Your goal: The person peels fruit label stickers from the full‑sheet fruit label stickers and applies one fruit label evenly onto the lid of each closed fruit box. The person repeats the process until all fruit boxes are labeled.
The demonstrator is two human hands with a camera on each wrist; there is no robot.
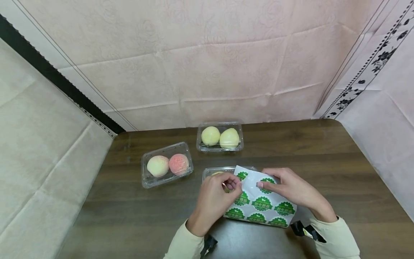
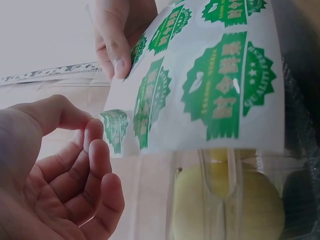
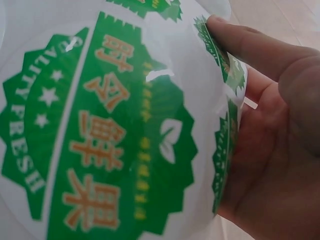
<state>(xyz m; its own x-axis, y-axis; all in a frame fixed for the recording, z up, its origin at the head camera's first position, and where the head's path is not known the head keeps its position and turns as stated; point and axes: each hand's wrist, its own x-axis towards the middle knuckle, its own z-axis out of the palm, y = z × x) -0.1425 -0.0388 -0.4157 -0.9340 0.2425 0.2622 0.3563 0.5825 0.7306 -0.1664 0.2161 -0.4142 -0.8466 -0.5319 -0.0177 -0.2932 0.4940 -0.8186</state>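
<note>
A white sheet of round green stickers [image 1: 250, 186] with serrated edges slants in front of me, its upper face bearing several labels. My right hand [image 1: 295, 190] grips its upper right side, thumb on top and the other fingers behind. At the opposite edge, my left hand [image 1: 211, 199] pinches the border of a green sticker [image 2: 116, 131] between thumb and index fingertip; that sticker looks bent up in the left wrist view. Partly hidden beneath the sheet is a clear plastic box [image 1: 208, 172] holding pale yellow fruit [image 2: 230, 200].
A clear box [image 1: 145, 181] with a whitish peach [image 1: 158, 166] and a pink peach [image 1: 179, 164] stands at left on the brown wooden table [image 1: 129, 219]. Another clear box [image 1: 220, 148] at the back holds two pale yellow fruits [image 1: 229, 138]. Patterned cloth [image 1: 210, 72] hangs behind.
</note>
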